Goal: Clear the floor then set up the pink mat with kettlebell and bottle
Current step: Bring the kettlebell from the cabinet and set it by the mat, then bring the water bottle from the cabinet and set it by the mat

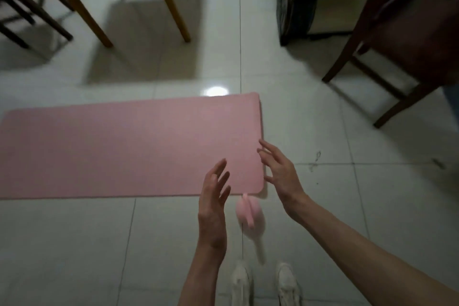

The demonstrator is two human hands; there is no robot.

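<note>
Pink mat (pixel 129 149) lies unrolled flat on white tile floor (pixel 74 243), long axis running left-right; its right end sits just ahead of both hands. Small pink kettlebell (pixel 248 213) rests on floor just off mat's near-right corner, between the hands, blurred. Left hand (pixel 213 204) and right hand (pixel 280 174) hang above it, fingers loose, holding nothing; neither clearly nearer. Bottle not in view. White shoes (pixel 285 283) below; wooden chairs (pixel 397 52) beyond.
</note>
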